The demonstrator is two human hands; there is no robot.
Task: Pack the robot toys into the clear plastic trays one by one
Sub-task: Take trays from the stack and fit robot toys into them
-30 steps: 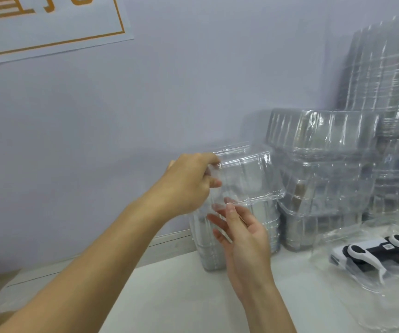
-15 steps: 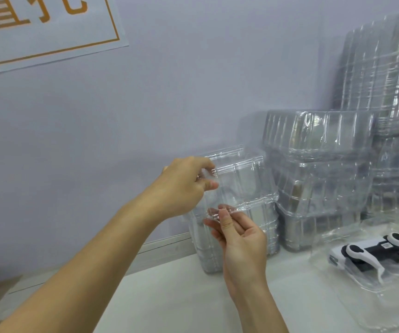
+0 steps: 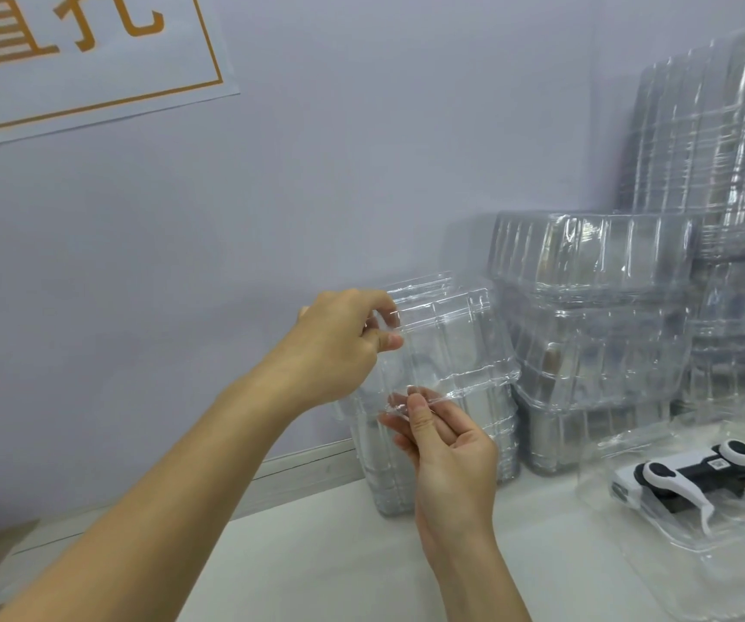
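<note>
From the head camera, a clear plastic tray [image 3: 449, 343] is held up in the air near the middle of the frame, in front of a pale wall [image 3: 361, 150]. The left hand [image 3: 339, 347], at about 9 o'clock from the tray, pinches its upper left edge between thumb and curled fingers. The right hand [image 3: 447, 446], at 6 o'clock from the tray, pinches its lower edge between thumb and fingertips, palm facing the camera. Behind and below the held tray a stack of clear trays [image 3: 429, 455] stands on the white table [image 3: 339, 554], with taller stacks [image 3: 595, 343] at 3 o'clock. At roughly 4 o'clock, a black-and-white robot toy [image 3: 694, 480] lies in an open tray [image 3: 676, 545] on the table. A sign with orange characters [image 3: 70, 51] hangs at 10 o'clock.
</note>
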